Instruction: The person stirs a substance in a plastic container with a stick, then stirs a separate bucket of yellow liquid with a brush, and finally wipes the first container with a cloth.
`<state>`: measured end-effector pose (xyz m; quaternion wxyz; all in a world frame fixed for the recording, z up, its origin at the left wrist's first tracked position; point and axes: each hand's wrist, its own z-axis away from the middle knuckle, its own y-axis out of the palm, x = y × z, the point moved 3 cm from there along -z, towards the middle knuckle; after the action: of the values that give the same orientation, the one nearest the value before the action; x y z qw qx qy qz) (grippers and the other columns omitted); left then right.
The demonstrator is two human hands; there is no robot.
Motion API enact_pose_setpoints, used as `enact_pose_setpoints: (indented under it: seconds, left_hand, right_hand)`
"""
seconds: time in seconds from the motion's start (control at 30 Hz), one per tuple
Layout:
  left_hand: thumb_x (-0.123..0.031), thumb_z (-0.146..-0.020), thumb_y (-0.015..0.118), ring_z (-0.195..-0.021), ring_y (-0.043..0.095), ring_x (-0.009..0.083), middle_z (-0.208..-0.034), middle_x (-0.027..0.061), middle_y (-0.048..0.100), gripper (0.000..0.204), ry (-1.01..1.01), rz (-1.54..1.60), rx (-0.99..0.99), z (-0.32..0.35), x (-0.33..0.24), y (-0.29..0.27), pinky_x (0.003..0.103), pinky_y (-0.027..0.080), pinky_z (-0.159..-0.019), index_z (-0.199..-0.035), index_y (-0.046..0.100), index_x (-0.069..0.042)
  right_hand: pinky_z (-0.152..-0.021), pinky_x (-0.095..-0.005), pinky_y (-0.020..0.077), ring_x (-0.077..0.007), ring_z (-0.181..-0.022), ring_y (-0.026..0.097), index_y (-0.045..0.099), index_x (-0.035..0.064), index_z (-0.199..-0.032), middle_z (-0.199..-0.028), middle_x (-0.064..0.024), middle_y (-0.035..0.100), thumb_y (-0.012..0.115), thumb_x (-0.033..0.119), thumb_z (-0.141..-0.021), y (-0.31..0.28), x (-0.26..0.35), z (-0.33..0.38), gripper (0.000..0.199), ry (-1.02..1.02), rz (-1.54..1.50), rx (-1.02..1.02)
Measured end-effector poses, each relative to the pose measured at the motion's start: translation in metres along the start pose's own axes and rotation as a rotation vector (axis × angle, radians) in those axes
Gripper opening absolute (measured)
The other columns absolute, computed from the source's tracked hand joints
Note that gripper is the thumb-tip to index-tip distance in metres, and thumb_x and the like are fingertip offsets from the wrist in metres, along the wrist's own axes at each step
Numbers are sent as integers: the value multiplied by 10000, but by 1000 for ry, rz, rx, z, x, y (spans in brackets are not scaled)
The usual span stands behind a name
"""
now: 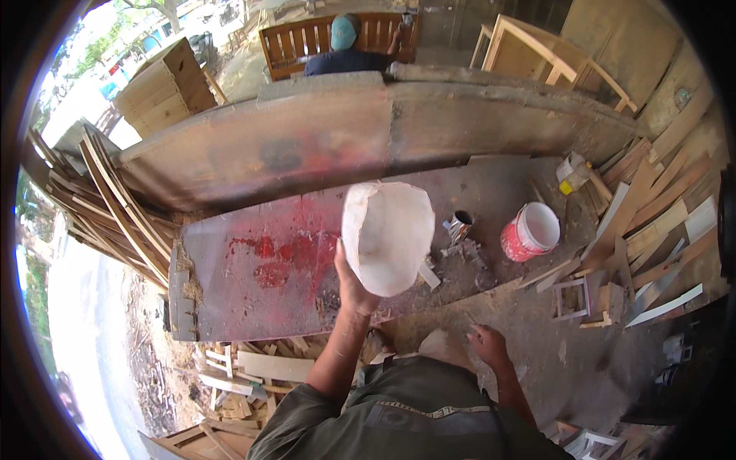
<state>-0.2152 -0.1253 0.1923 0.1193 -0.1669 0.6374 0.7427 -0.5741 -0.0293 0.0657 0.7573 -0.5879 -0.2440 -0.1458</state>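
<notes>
My left hand (357,285) grips a white, bowl-like container (395,238) with an uneven rim, lifted over the worktable (207,291). The container is tilted so its pale inside shows, and my fingers are mostly hidden behind it. Down at my right side, my right hand (487,343) hangs apart from everything, its fingers loosely extended with nothing visible in them. Right of the container, a small metal can (460,221) stands on the table beside what looks like a spray gun (464,249). Farther right is a white bucket smeared with red (529,232).
Red paint stains (272,261) mark the tabletop, and a stained upright board (307,149) runs behind it. Curved wood strips (126,203) lean at left; planks (652,207) crowd the right. Wood offcuts (280,366) lie below the table. Beyond the board, a person (349,57) works at a wooden bench (287,47).
</notes>
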Motion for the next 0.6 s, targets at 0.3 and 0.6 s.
enact_pose_setpoints:
  seconds: [0.3, 0.6]
  left_hand:
    - [-477, -1005, 528, -1313, 508, 306, -1459, 85, 502, 562, -318, 177, 402, 25, 110, 117, 653, 359, -1110, -1471, 449, -174]
    - [-561, -973, 506, -1299, 523, 326, -1468, 110, 492, 660, -456, 211, 564, 88, 261, 192, 610, 422, -1057, -1487, 421, -155]
  right_hand:
    - [-799, -425, 534, -324, -887, 686, 662, 68, -1257, -990, -157, 700, 659, 286, -929, -44, -47, 39, 393, 42, 21, -46]
    - [-775, -412, 551, -331, -833, 704, 688, 38, -1195, -970, -197, 720, 696, 278, -880, -76, -192, 186, 396, 228, 25, -159]
